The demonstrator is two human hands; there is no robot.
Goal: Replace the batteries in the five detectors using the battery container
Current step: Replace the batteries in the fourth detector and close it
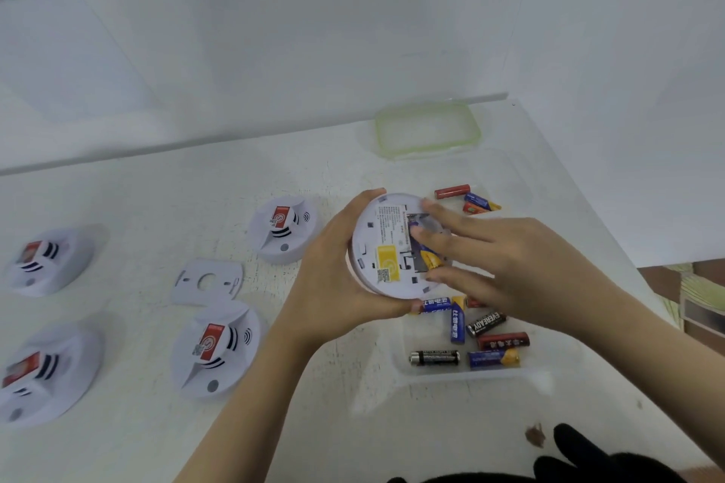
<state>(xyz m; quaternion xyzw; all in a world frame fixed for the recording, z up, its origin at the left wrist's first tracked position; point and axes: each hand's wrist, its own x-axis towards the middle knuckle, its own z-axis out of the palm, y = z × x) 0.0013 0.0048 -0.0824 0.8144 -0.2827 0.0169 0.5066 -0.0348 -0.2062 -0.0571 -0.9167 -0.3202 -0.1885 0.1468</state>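
Head view, held detector (pixel 386 247), EVEREADY battery (pixel 485 323)

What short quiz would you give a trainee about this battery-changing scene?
1. True or false: the green-rimmed lid sits on the battery container.
2. Besides the held detector, how many other detectors lie on the table?
3. Fill in: the ___ hand grips the held detector's rim.
Key: 1 false; 2 four; 3 left hand.
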